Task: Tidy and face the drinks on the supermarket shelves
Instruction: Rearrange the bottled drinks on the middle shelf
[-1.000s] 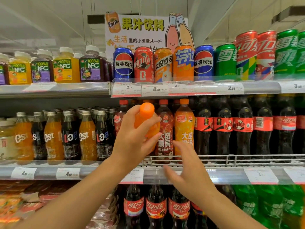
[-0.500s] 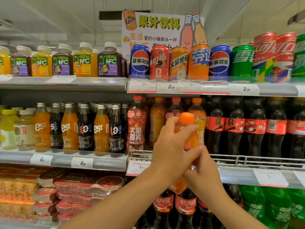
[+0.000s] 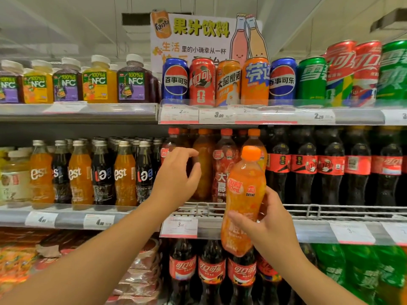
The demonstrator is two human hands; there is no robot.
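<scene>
**Now: orange DAYAO bottle off the shelf**

Gripped low in the right hand (image 3: 272, 225), orange DAYAO bottle (image 3: 243, 199) upright before the wire rail (image 3: 308, 209). Reaching with loosely curled, empty left hand (image 3: 178, 177) toward red-capped bottles (image 3: 222, 170). Nearby: "est" bottles (image 3: 80, 175), "100% NFC" juices (image 3: 98, 81), Fanta sign (image 3: 198, 34), "3.00" tag (image 3: 219, 115).

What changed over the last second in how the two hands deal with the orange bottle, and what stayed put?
The orange bottle passed from the left hand to the right hand, which now has it in its grip, clear of the shelf. The left hand let go and reaches toward the bottles on the middle shelf. The cans above stayed put.
</scene>
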